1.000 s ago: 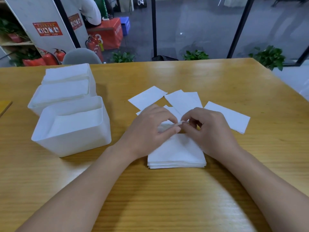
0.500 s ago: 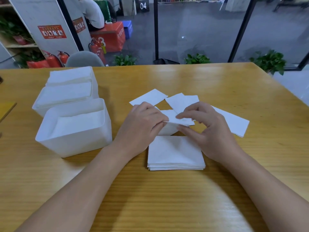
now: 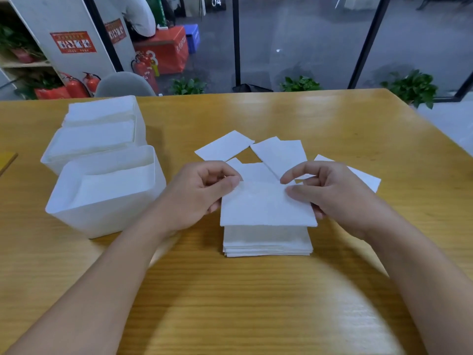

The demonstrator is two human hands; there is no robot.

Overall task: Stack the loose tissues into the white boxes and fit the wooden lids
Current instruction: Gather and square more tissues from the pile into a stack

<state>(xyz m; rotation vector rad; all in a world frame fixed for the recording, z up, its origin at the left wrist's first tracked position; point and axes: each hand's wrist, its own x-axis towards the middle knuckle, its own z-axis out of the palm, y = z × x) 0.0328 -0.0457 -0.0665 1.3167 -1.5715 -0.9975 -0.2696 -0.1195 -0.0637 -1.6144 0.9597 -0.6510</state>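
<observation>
Several tissues are sitting squared up in a stack (image 3: 267, 242) on the tabletop (image 3: 230, 303), low in the centre of the frame. Just above it both hands are holding one tissue (image 3: 266, 203) flat: the left hand (image 3: 197, 196) is pinching its left edge between thumb and fingers, and the right hand (image 3: 332, 196) is pinching its right edge the same way, so neither hand is free. Judging by how it is hovering over the stack, this sheet is going onto it next.

Four or so loose tissues (image 3: 225, 146) are lying scattered beyond the hands at mid-frame, some overlapping, one partly hidden behind the right hand. These are waiting to be gathered.

Left of centre, the near box (image 3: 107, 213) is standing open, holding a layer of tissues (image 3: 112, 185) well below its rim, so it is looking only partly filled. Touching it behind, the middle box (image 3: 51, 160) is holding tissues close to its rim. The far box (image 3: 140, 119), in the upper left, is showing tissues up to its top.

No wooden lid is sitting on any box. A tan edge (image 3: 6, 161) is poking in at the far left; whether it is a lid I cannot tell. Overall the task is looking perhaps halfway: stacking is unfinished and all the lids are left to fit.
</observation>
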